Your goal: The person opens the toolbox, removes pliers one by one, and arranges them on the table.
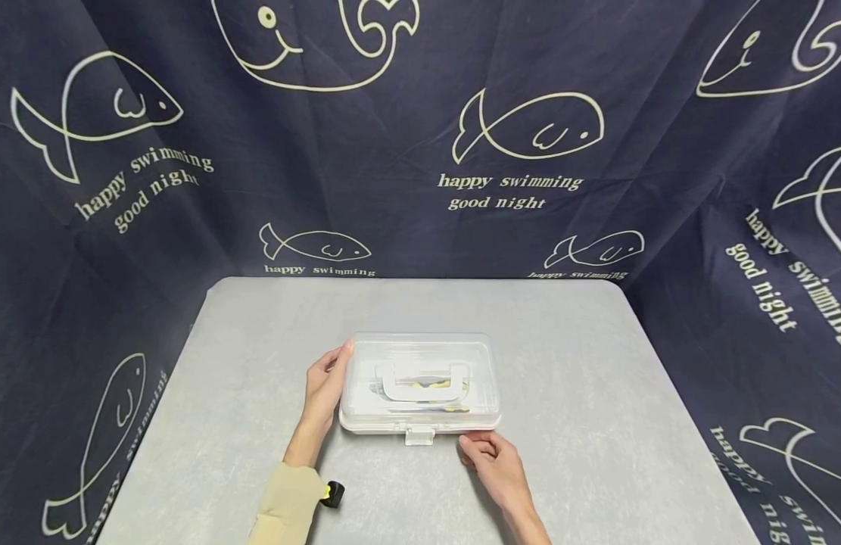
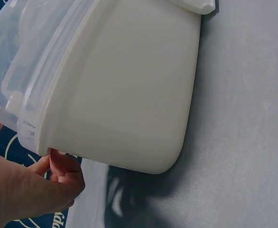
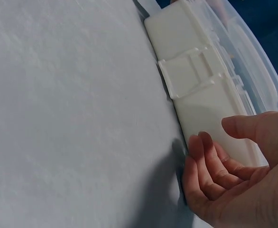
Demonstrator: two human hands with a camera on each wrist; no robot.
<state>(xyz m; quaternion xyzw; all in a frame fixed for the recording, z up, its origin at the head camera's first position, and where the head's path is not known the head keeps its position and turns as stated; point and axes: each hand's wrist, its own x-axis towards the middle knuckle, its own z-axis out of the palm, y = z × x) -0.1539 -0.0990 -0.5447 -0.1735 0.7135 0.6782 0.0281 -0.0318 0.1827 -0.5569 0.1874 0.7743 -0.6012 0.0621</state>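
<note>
The storage box's lid (image 1: 420, 350) looks like clear, glossy plastic; its base (image 2: 125, 90) is smooth, opaque plastic with a soft satin sheen, as is the moulded latch (image 3: 189, 73). The tabletop (image 1: 584, 424) is matt and mottled, the curtain (image 1: 393, 166) creased matt cloth, the sleeve (image 1: 287, 503) dull fabric.

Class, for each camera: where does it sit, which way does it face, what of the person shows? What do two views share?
Head: worn on the head, facing forward and down at the box, table and fish-print cloth; left hand, right hand and both forearms show.
Left wrist: on that wrist, facing the box's left end; left hand shows.
Right wrist: on that wrist, facing the box's front; mainly right hand shows.
Head and right wrist share the box's latch.
</note>
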